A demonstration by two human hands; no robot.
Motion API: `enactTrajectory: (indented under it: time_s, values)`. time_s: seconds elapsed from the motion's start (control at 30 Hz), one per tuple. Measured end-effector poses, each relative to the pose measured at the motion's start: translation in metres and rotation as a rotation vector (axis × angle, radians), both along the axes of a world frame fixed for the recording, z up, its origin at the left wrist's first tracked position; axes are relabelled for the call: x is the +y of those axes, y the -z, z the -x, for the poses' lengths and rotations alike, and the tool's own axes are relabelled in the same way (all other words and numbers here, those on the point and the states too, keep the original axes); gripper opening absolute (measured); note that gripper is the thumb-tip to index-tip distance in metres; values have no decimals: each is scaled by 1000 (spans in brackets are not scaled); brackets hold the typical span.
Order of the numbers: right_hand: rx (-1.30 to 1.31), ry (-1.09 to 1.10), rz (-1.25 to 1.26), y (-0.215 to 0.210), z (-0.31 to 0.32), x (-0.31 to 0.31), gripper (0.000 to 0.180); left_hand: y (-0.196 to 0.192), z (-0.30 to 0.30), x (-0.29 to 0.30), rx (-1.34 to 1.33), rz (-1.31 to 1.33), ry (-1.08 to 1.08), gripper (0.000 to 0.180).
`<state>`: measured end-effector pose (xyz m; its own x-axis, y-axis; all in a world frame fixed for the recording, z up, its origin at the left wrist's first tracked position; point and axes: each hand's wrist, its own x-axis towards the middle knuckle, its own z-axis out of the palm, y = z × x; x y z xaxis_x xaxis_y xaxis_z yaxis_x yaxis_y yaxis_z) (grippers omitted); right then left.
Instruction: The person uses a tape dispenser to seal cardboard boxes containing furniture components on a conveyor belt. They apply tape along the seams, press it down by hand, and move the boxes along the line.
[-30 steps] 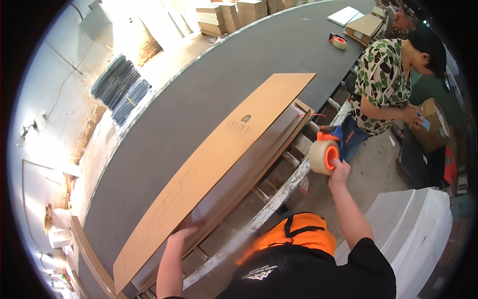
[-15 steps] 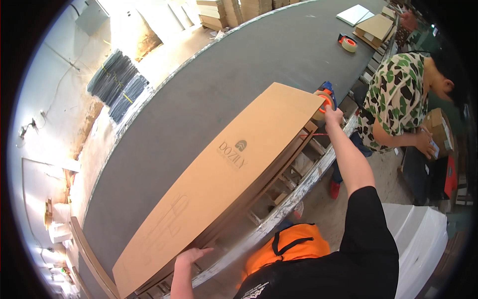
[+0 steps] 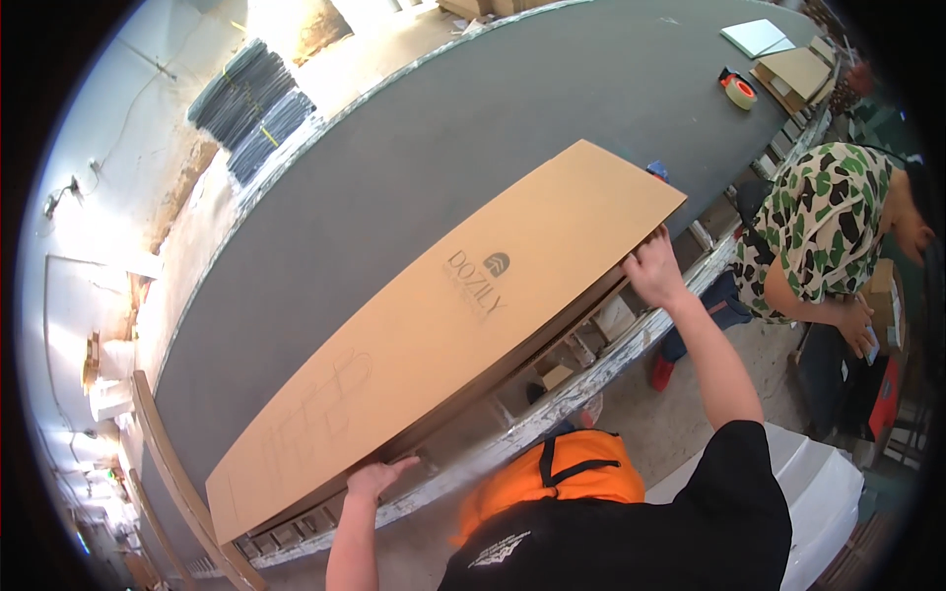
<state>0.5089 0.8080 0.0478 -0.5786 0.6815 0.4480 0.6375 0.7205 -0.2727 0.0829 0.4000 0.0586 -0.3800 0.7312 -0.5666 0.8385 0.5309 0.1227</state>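
Observation:
A long flat cardboard box (image 3: 424, 335), with a dark printed mark and faint pen strokes on top, lies slantwise along the near side of the grey table. At its near right corner, my right hand (image 3: 655, 271) has its fingers curled against the edge. My left hand (image 3: 376, 479) rests against the near long side, toward the left end. One digit stretches out to the right, while the others are partly hidden by the box. Just past the box's far right end, the blue top of a tape dispenser (image 3: 657, 172) shows, the rest hidden.
A second tape dispenser (image 3: 737, 91) sits farther back, near cardboard pieces (image 3: 793, 74) and a white panel (image 3: 757, 37). At right, a person in a camouflage shirt (image 3: 823, 222) handles a small carton. Long cardboard strips (image 3: 182, 473) stand at left. Metal rollers run along the table's near edge.
My right hand has let go of the blue tape dispenser, now behind the box, and moved to the box's near right corner. My left hand has come closer against the near side. The view has shifted.

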Motion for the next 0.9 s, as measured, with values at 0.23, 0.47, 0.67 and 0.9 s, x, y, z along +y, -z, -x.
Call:
enactTrajectory:
  time_s: [0.23, 0.47, 0.67, 0.9]
  values:
    - [-302, -245, 135, 16, 92, -89, 51, 20, 10, -21, -59, -367, 34, 91]
    - [-397, -382, 438, 61, 125, -73, 44, 65, 48, -23, 85, -229, 244, 70]
    - [-471, -297, 394, 30, 133, -75, 46, 79, 35, -34, 468, -191, 835, 53]
    - [-351, -240, 315, 52, 139, -70, 45, -79, -120, 112, 104, -987, 543, 87]
